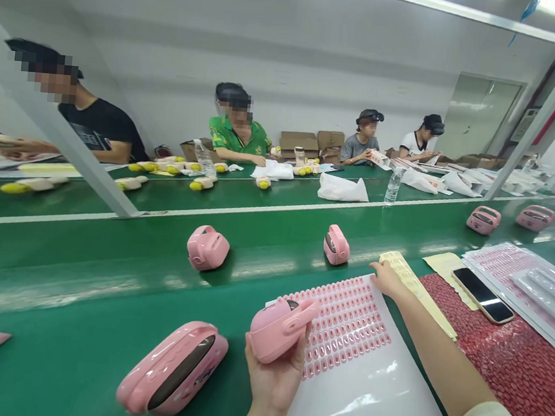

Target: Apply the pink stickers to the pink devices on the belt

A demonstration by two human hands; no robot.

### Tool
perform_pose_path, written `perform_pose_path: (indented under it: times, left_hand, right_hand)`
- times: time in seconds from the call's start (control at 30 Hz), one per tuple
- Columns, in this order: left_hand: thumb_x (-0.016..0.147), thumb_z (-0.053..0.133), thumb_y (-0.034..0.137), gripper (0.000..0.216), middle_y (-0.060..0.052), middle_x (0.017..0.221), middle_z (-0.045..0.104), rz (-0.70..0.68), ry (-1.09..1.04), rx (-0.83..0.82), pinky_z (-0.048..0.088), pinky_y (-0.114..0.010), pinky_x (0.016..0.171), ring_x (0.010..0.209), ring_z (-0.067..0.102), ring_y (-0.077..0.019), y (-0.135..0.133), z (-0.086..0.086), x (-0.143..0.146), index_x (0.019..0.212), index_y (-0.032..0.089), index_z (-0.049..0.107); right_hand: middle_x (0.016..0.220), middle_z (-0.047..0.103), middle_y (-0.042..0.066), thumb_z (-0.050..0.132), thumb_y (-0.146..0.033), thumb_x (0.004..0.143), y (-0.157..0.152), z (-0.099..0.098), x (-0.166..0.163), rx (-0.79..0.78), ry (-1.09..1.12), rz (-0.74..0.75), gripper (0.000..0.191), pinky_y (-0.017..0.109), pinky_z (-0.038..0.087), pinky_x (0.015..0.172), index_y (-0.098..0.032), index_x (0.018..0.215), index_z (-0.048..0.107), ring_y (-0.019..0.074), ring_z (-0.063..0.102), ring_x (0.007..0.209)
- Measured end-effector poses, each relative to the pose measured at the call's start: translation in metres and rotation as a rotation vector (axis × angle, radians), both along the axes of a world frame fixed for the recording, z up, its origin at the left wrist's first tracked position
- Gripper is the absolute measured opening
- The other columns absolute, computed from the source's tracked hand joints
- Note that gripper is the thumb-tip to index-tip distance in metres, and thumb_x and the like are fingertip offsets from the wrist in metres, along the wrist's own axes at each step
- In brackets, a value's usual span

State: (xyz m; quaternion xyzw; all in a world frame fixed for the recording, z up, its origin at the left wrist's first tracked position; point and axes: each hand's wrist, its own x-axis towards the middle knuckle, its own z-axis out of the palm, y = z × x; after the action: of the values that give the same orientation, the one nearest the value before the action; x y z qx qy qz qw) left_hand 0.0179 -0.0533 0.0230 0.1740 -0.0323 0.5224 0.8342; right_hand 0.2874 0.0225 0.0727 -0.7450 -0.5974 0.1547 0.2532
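My left hand (276, 383) grips a glossy pink plastic device with a carry handle (271, 337), lifted over the left edge of a white sticker sheet. Rows of small oval red-and-pink stickers (345, 317) cover the upper part of that sheet (362, 403). My right hand (390, 282) is at the sheet's upper right corner, its fingers drawn together against the near edge of a pale yellow sticker sheet (410, 281). Whatever is between those fingers is too small to make out. Left of my left hand lies a larger-looking pink device with a dark strip (176, 367).
More pink devices (208, 248) stand along the green conveyor (109, 245). On the right, a phone (482, 295) and plastic-wrapped sheets (510, 261) rest over a red patterned surface (512, 358). Co-workers (239, 133) sit across, behind yellow-tipped items and a bottle (393, 186).
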Motion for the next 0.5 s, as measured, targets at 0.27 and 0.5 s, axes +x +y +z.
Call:
perform_pose_path:
  times: [0.27, 0.5]
  left_hand:
    - [0.086, 0.036, 0.042, 0.042, -0.009, 0.119, 0.058, 0.021, 0.016, -0.009, 0.039, -0.043, 0.094, 0.111, 0.051, -0.0253, 0.002, -0.014, 0.002, 0.125, 0.027, 0.043]
    - [0.059, 0.072, 0.037, 0.077, -0.008, 0.112, 0.061, 0.310, 0.684, -0.115, 0.046, -0.041, 0.084, 0.103, 0.055, -0.0297, -0.014, 0.009, 0.020, 0.127, 0.029, 0.037]
  right_hand:
    - [0.096, 0.054, 0.005, 0.063, -0.015, 0.066, 0.004, -0.028, -0.014, 0.071, 0.010, 0.050, 0.016, 0.036, 0.037, 0.086, -0.023, 0.079, 0.069, 0.0218, 0.050, 0.098]
    - [0.096, 0.052, 0.006, 0.062, -0.019, 0.069, -0.008, -0.019, -0.025, 0.307, 0.030, 0.016, 0.006, 0.042, 0.035, 0.087, -0.022, 0.066, 0.066, 0.0238, 0.044, 0.098]
